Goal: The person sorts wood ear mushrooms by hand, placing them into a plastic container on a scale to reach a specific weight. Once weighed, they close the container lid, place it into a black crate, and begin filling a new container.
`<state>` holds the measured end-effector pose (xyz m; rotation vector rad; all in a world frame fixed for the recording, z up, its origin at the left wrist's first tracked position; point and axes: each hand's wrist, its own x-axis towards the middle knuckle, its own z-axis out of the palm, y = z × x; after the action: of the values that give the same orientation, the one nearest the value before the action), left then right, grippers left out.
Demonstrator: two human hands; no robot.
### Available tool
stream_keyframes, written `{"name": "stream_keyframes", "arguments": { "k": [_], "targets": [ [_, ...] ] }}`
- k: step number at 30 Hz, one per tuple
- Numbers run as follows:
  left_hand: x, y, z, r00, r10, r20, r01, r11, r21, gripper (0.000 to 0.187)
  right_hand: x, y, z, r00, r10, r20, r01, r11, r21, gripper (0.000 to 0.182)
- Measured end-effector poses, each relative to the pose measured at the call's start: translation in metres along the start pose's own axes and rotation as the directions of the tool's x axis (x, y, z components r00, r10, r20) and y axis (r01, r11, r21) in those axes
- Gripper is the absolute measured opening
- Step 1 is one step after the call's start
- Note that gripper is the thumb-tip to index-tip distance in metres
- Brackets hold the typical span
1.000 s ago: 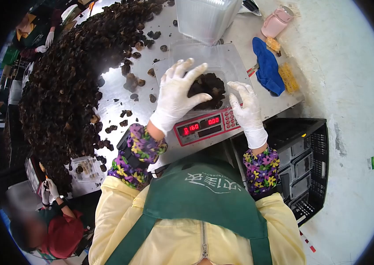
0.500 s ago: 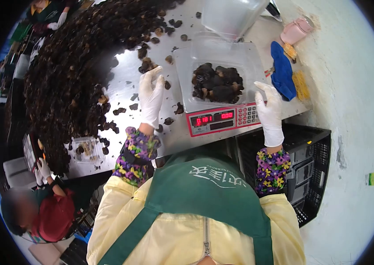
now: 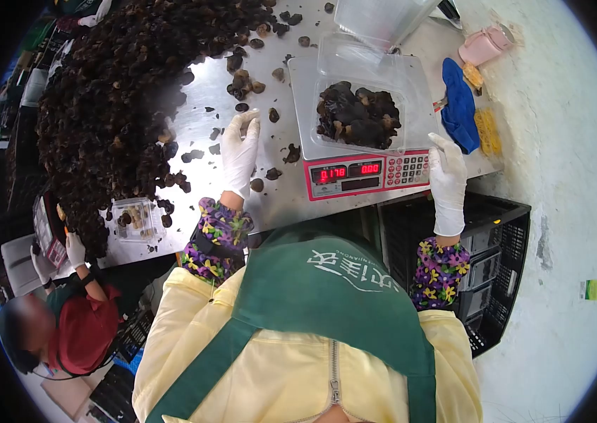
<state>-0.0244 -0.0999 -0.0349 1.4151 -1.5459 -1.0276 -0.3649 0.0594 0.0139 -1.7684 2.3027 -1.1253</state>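
My left hand (image 3: 240, 156), in a white glove, hovers over the steel table beside the scale, left of it. Its fingers are loosely bent and no item shows in them. My right hand (image 3: 448, 185), gloved too, is held at the scale's right corner, fingers slightly curled and nothing visible in them. Between the hands, a clear plastic box (image 3: 326, 146) with its lid folded back rests on the digital scale (image 3: 346, 173). Dark wood ear mushrooms (image 3: 362, 118) lie in the box. Red digits on the scale read 0.178 and 0.00.
A large heap of wood ear mushrooms (image 3: 108, 106) covers the table's left. Clear boxes (image 3: 376, 21) stand behind the scale. A blue cloth (image 3: 459, 106) and pink bottle (image 3: 485, 46) are at right. Black crates (image 3: 492, 268) sit below. A co-worker (image 3: 83, 324) works at lower left.
The reading has dropped from 0.181 to 0.178. My right hand's fingers have drawn away from the box and closer together. My view has shifted slightly.
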Motion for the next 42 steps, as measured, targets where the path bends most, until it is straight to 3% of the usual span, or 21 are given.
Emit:
{"name": "stream_keyframes", "arguments": {
  "k": [5,11,13,15,17,19,21,23,25,27,31,32,33,34,35,36,37,38,40,41,42],
  "targets": [
    [-0.01,0.001,-0.006,0.997,-0.076,0.029,0.076,0.997,-0.026,0.022,0.004,0.001,0.0,1.0,-0.016,-0.013,0.016,1.0,-0.012,0.023],
    [-0.025,0.004,0.006,0.983,-0.113,0.147,0.143,0.967,-0.209,0.022,0.018,0.011,0.005,0.989,0.135,0.055,-0.143,0.97,0.197,0.026],
    [-0.032,0.015,0.015,0.966,-0.128,0.226,0.201,0.92,-0.336,0.021,0.031,0.006,0.005,0.957,0.239,0.162,-0.289,0.823,0.489,0.026],
    [-0.04,0.033,0.02,0.956,-0.145,0.253,0.234,0.9,-0.367,0.023,0.044,-0.004,0.005,0.935,0.297,0.192,-0.354,0.768,0.534,0.026],
    [-0.042,0.048,0.025,0.9,-0.238,0.364,0.381,0.835,-0.397,0.027,0.059,-0.006,0.008,0.908,0.351,0.229,-0.417,0.703,0.576,0.027],
    [-0.04,0.046,0.032,0.899,-0.208,0.385,0.368,0.835,-0.408,0.032,0.071,0.001,0.018,0.814,0.46,0.354,-0.562,0.469,0.681,0.029],
    [-0.041,0.047,0.039,0.891,-0.211,0.403,0.385,0.82,-0.424,0.036,0.084,0.017,0.036,0.806,0.445,0.391,-0.573,0.42,0.703,0.032],
    [-0.041,0.045,0.044,0.887,-0.219,0.406,0.378,0.849,-0.368,0.038,0.097,0.028,0.053,0.698,0.502,0.51,-0.654,0.157,0.74,0.035],
    [-0.041,0.048,0.047,0.867,-0.259,0.426,0.43,0.819,-0.378,0.039,0.111,0.035,0.066,0.701,0.47,0.536,-0.649,0.109,0.753,0.039],
    [-0.038,0.042,0.05,0.865,-0.264,0.427,0.432,0.824,-0.366,0.038,0.123,0.037,0.071,0.663,0.367,0.653,-0.671,-0.096,0.735,0.041],
    [-0.037,0.043,0.053,0.873,-0.276,0.401,0.426,0.831,-0.356,0.039,0.14,0.033,0.069,0.581,0.393,0.712,-0.707,-0.19,0.681,0.05],
    [-0.037,0.044,0.053,0.886,-0.272,0.376,0.411,0.837,-0.363,0.04,0.142,0.032,0.068,0.583,0.392,0.712,-0.706,-0.189,0.683,0.05],
    [-0.038,0.047,0.056,0.886,-0.271,0.376,0.41,0.837,-0.363,0.04,0.142,0.029,0.064,0.615,0.386,0.687,-0.71,-0.107,0.696,0.052],
    [-0.041,0.053,0.061,0.936,-0.198,0.291,0.293,0.897,-0.33,0.042,0.14,0.025,0.059,0.649,0.377,0.661,-0.707,-0.023,0.707,0.054],
    [-0.042,0.057,0.064,0.971,-0.118,0.209,0.176,0.943,-0.284,0.044,0.136,0.022,0.055,0.649,0.377,0.661,-0.707,-0.023,0.707,0.054],
    [-0.041,0.061,0.064,0.973,-0.111,0.203,0.138,0.982,-0.128,0.049,0.13,0.013,0.048,0.713,0.385,0.586,-0.668,0.118,0.735,0.051],
    [-0.039,0.059,0.067,0.973,-0.109,0.203,0.137,0.982,-0.13,0.049,0.121,0.007,0.042,0.775,0.378,0.507,-0.614,0.258,0.746,0.049],
    [-0.036,0.055,0.071,0.97,-0.155,0.186,0.173,0.981,-0.087,0.047,0.109,0.005,0.036,0.777,0.378,0.504,-0.612,0.26,0.747,0.049],
    [-0.031,0.053,0.071,0.965,-0.198,0.171,0.208,0.977,-0.047,0.046,0.079,-0.001,0.024,0.873,0.247,0.421,-0.472,0.647,0.6,0.043],
    [-0.028,0.055,0.067,0.921,-0.293,0.258,0.355,0.904,-0.239,0.042,0.062,-0.007,0.02,0.874,0.251,0.417,-0.471,0.647,0.599,0.043],
    [-0.026,0.055,0.063,0.86,-0.361,0.361,0.493,0.771,-0.402,0.038,0.045,-0.016,0.019,0.95,0.157,0.27,-0.26,0.878,0.403,0.043]
  ]
}}
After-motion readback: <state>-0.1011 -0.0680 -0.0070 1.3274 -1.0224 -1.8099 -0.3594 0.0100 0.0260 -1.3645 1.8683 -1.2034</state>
